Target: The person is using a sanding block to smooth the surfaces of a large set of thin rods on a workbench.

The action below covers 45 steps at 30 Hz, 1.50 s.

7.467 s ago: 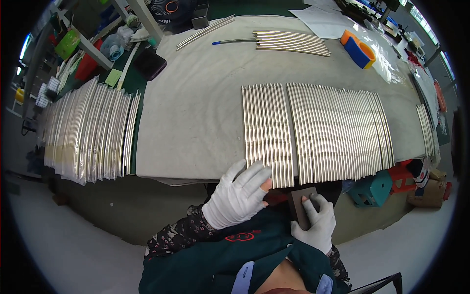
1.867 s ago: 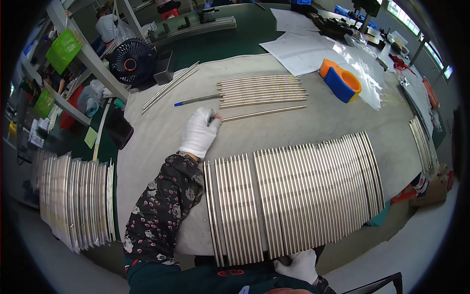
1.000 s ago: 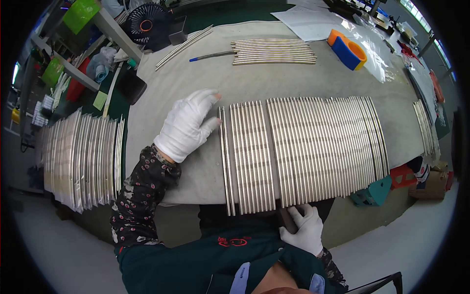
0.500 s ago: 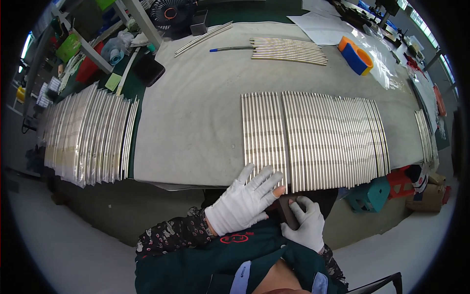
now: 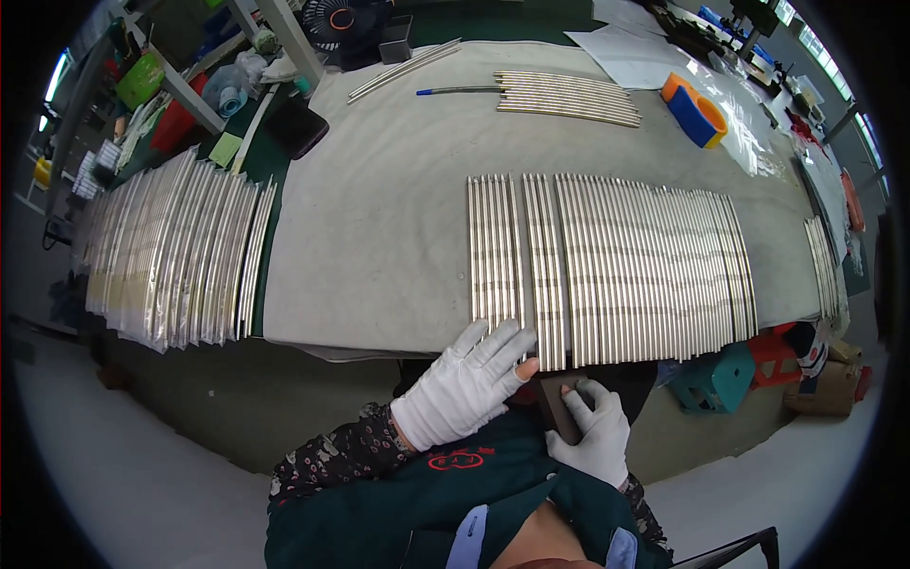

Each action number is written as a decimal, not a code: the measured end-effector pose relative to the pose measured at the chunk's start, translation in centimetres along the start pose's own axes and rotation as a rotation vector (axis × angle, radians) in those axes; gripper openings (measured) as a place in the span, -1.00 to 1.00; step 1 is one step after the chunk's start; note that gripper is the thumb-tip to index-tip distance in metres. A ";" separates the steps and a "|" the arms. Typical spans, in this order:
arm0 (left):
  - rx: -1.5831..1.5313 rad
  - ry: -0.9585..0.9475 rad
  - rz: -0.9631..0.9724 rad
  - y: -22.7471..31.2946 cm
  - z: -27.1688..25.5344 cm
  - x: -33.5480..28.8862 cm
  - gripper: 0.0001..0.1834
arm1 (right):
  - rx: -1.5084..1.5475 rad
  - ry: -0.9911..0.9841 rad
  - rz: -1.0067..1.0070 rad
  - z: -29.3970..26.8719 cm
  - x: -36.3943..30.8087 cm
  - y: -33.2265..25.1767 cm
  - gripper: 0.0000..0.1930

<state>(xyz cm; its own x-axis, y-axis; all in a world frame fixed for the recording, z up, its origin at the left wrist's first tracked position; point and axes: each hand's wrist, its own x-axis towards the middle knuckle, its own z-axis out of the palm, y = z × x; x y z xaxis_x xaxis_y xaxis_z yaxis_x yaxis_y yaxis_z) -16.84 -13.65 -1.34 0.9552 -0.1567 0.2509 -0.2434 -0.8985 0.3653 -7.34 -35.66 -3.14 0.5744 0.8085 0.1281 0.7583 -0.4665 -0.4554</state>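
Across the table in front of me lies a pale grey cloth, lightly wrinkled, its near edge hanging above a dull greenish-grey floor. A grey post rises at the upper left, and daylight comes through windows at the upper right. At the far side I see one dark fan, one grey metal box just beside it, one blue-tipped pen, and one orange-and-blue ring-shaped thing near some white paper. To the right, below the table, are two stools, a teal one and a red one, with one cardboard box.

Nearest me, slim silvery rods lie side by side in three groups: a left group, a narrow middle group and a much wider right group, with slim gaps between them. They are packed too tightly for me to count surely. One far batch lies crosswise, and plastic-wrapped rods stand in a row on the left.

My gloved left hand is spread, fingers extended over the near ends of the left group; I cannot tell whether they press. My gloved right hand grips one brown block by the near edge.
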 end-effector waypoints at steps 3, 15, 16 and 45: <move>-0.002 0.044 0.000 -0.1 0.3 -0.4 -0.12 | -0.009 -0.015 0.003 -0.1 0.0 -0.2 -0.38; 0.025 0.072 -0.038 -0.2 0.6 -1.6 -0.02 | -0.023 -0.007 0.002 -0.1 -0.2 -0.6 -0.39; 0.026 0.073 -0.039 -0.2 0.6 -1.8 -0.02 | -0.025 -0.003 0.000 -0.2 -0.3 -0.6 -0.40; 0.205 -0.078 -0.154 3.1 -0.2 -0.1 -0.22 | -0.010 0.008 0.000 -0.1 -0.5 -0.3 -0.40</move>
<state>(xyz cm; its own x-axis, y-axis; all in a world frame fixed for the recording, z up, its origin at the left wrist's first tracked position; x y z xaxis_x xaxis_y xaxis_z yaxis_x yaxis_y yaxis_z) -17.69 -16.29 -0.04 0.9904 -0.0357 0.1337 -0.0626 -0.9773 0.2025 -7.82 -35.91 -3.00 0.5770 0.8055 0.1351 0.7613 -0.4705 -0.4462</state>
